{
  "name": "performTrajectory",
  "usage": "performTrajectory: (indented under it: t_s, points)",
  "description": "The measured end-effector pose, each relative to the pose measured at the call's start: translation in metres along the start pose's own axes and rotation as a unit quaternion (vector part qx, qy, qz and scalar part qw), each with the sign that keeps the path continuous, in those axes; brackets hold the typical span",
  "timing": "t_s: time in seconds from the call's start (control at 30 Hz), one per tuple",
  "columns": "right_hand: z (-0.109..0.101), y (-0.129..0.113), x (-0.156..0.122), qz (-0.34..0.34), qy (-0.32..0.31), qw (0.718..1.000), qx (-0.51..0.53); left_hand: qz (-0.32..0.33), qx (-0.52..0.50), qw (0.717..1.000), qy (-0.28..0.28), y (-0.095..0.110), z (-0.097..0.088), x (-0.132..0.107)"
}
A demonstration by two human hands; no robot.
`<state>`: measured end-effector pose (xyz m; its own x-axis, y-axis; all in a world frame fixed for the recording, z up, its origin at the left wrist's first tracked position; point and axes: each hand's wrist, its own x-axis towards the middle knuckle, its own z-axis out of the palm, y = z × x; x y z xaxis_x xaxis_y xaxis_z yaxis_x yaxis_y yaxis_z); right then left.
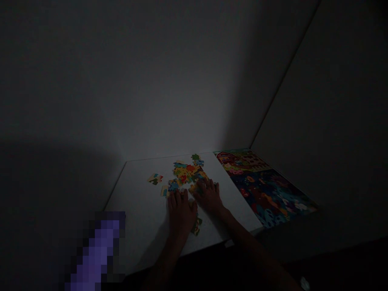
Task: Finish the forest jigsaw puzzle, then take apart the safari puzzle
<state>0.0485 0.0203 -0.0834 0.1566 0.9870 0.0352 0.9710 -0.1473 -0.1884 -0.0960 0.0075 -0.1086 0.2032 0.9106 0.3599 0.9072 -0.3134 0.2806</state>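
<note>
In the dim head view, a cluster of colourful jigsaw puzzle pieces (188,170) lies on a white table (136,206). My left hand (182,210) rests palm down, fingers stretched forward and touching the near edge of some blue pieces (173,185). Just right of it, my right hand (210,197) has its thumb and index finger at a yellowish puzzle piece (193,188), with the other fingers spread over the cluster's near right side. Partly hidden beneath my left hand is a green puzzle piece (197,227).
A loose pair of joined-looking pieces (155,178) lies left of the cluster. On the right, printed picture sheets (273,190) show a barn scene and a dark sea scene. Walls (182,101) rise behind and at the right. A pixelated purple shape (93,254) covers the lower left.
</note>
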Motion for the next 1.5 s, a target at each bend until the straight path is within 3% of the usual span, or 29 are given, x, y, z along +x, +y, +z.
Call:
performTrajectory:
  t_s: [0.23, 0.37, 0.57, 0.67, 0.77, 0.9, 1.03, 1.17, 1.27, 1.37, 1.43, 1.5]
  points:
    - [-0.004, -0.006, 0.016, -0.072, -0.027, 0.991, 0.112, -0.015, 0.021, 0.999, 0.043, 0.004, 0.011, -0.001]
    - [-0.005, 0.003, 0.009, -0.077, 0.006, 0.982, 0.173, -0.020, 0.033, 0.998, 0.056, 0.011, 0.012, 0.001]
    - [0.016, 0.014, -0.052, -0.055, 0.099, 0.984, 0.135, -0.013, 0.036, 0.999, 0.037, 0.022, 0.017, 0.006]
    - [0.023, 0.006, -0.082, -0.054, 0.124, 0.986, 0.100, -0.010, 0.032, 0.999, 0.016, 0.026, 0.021, 0.014]
    - [0.023, -0.003, -0.094, -0.028, 0.138, 0.986, 0.090, -0.005, 0.006, 1.000, -0.028, 0.033, 0.022, 0.026]
    - [0.022, -0.006, -0.092, -0.038, 0.115, 0.988, 0.097, -0.026, -0.044, 0.995, -0.080, 0.042, 0.022, 0.041]
    - [0.014, -0.005, -0.080, -0.028, 0.094, 0.990, 0.103, -0.015, -0.110, 0.991, -0.073, 0.039, 0.035, 0.051]
    - [0.000, -0.002, -0.066, -0.042, 0.071, 0.990, 0.116, -0.004, -0.266, 0.962, -0.069, 0.035, 0.054, 0.054]
    - [-0.005, 0.003, -0.056, -0.045, 0.051, 0.991, 0.115, -0.005, -0.319, 0.944, -0.079, 0.038, 0.056, 0.057]
    - [-0.004, 0.009, -0.049, -0.008, 0.050, 0.994, 0.101, 0.036, -0.292, 0.953, -0.071, 0.031, 0.046, 0.072]
    - [-0.002, 0.012, -0.045, 0.008, 0.052, 0.994, 0.091, 0.061, -0.225, 0.970, -0.064, 0.017, 0.035, 0.091]
    - [0.001, 0.014, -0.041, 0.015, 0.056, 0.995, 0.084, 0.044, -0.128, 0.988, -0.069, -0.003, 0.024, 0.111]
